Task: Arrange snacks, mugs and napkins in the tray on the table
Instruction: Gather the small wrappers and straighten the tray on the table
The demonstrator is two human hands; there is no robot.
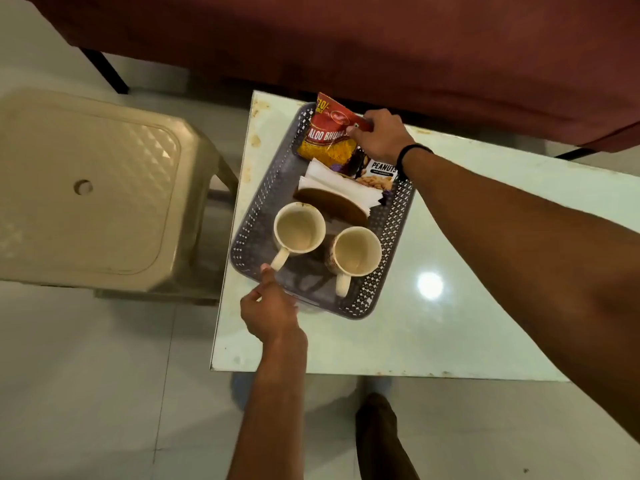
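A grey perforated tray (pixel 394 237) lies on the pale table (pixel 467 306). Two cream mugs stand in its near half: the left mug (pixel 299 228) and the right mug (pixel 356 251), both empty, handles toward me. Behind them a brown holder (pixel 336 206) carries white napkins (pixel 329 178). At the far end lie a red-and-yellow Aloo Bhujia packet (pixel 329 136) and a peanuts packet (pixel 379 173). My right hand (pixel 381 136) pinches the red packet's top corner. My left hand (pixel 270 310) rests at the tray's near left corner, thumb touching the left mug's handle.
A beige plastic stool (pixel 93 188) stands left of the table. A dark red cloth-covered piece of furniture (pixel 381 39) runs along the far side. My foot (pixel 377 420) is on the tiled floor below the table's near edge.
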